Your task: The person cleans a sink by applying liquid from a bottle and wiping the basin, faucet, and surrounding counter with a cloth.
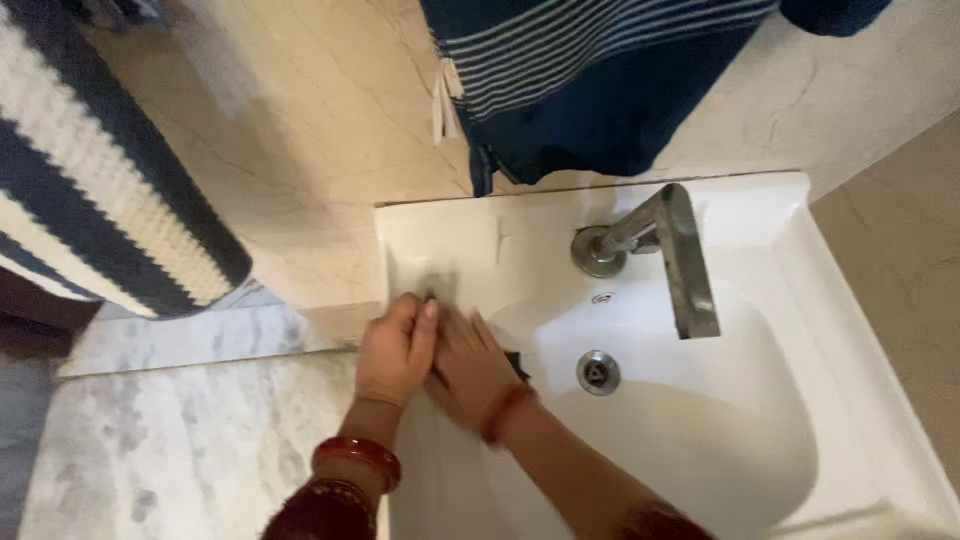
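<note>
1. Two hands of mine meet on the left rim of the white sink [770, 215], and between them a small dark thing [517, 364] peeks out at the edge of the sink's bowl; too little of it shows to say what it is.
2. My right hand [470, 375] lies flat over that dark thing, fingers stretched out and pressed down on the sink's rim; whether they grip it I cannot tell.
3. My left hand [397, 350] rests just beside the right one, touching it, fingers curled loosely downward onto the sink's rim, with a dark speck at the fingertips.
4. A red bangle [357, 459] sits on my left wrist, nearer me than the sink's corner, and an orange band [505, 410] circles my right wrist above the sink's bowl.
5. Inside the sink, the round metal drain [598, 372] lies to the right of my hands.
6. A metal tap [665, 250] stands at the back of the sink, its spout reaching over the bowl.
7. Behind the sink, a dark blue striped towel [590, 80] hangs against the wall.
8. Left of the sink lies a marble counter [180, 440], and above it hangs a blue and cream striped cloth [90, 190].
</note>
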